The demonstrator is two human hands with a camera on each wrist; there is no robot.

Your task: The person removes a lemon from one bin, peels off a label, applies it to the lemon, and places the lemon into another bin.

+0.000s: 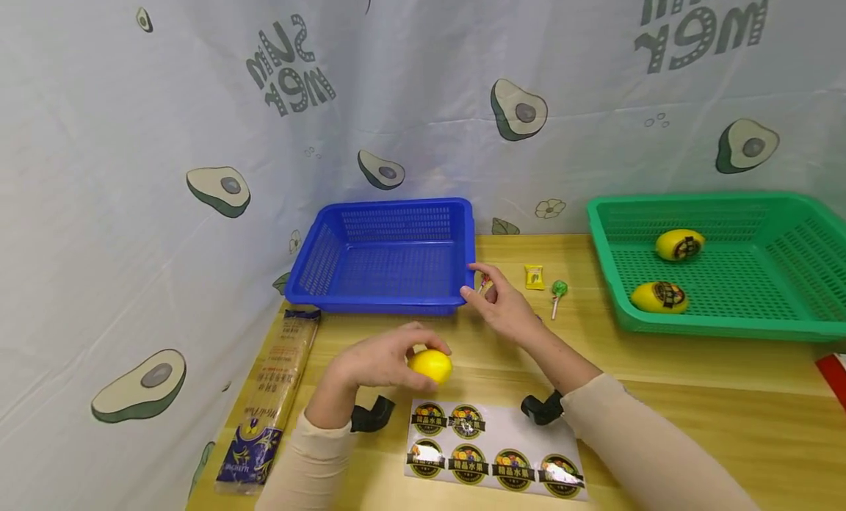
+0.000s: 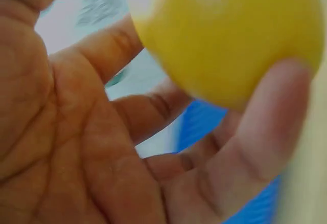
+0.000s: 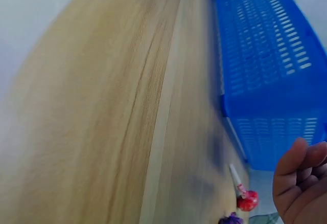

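left hand (image 1: 377, 360): fingers curled over the lemon (image 1: 430, 365), thumb under it, held just above the table (image 1: 694, 382), likely to keep its bare skin facing up
lemon: plain yellow, no label showing, just above the sticker sheet (image 1: 492, 459)
right hand (image 1: 505, 305): fingers loose and slightly bent, holding nothing, index tip touching or nearly touching the near right corner of the blue basket (image 1: 386, 258), maybe steadying it
blue basket: nothing in it, back left of table by the avocado cloth (image 1: 132, 166)
green basket (image 1: 720, 265): far right, two labelled lemons (image 1: 678, 244) inside, well apart from the hands
sticker sheet: flat, near edge, between both wrists, handy for peeling
sweets: green lollipop (image 1: 558, 291), yellow candy (image 1: 534, 277), red lollipop (image 3: 247, 201) between baskets
noodle pack (image 1: 271, 401): flat along left edge
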